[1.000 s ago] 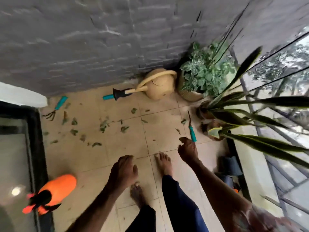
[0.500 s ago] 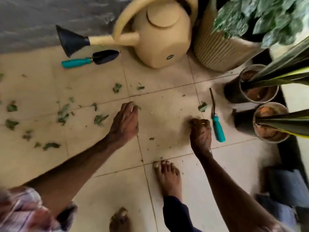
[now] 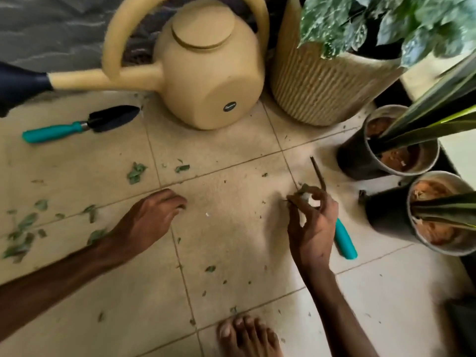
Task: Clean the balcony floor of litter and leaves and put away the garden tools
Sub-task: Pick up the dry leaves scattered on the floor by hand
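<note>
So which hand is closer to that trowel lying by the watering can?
Left. The left hand is below-right of the trowel in the picture; the right hand, pinching litter, is much farther right.

1 head view looks steeply down, close above the tiled floor (image 3: pixel 231 240).

Tiled floor (image 3: pixel 231 240): leaves (image 3: pixel 135 172), trowel (image 3: pixel 82 124), watering can (image 3: pixel 206 73), 3 pots (image 3: pixel 316 83).

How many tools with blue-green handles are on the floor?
2. A trowel lies left, by the watering can. A thin tool lies partly hidden by the right hand, which pinches litter, near the dark pots. More may lie out of view.
</note>
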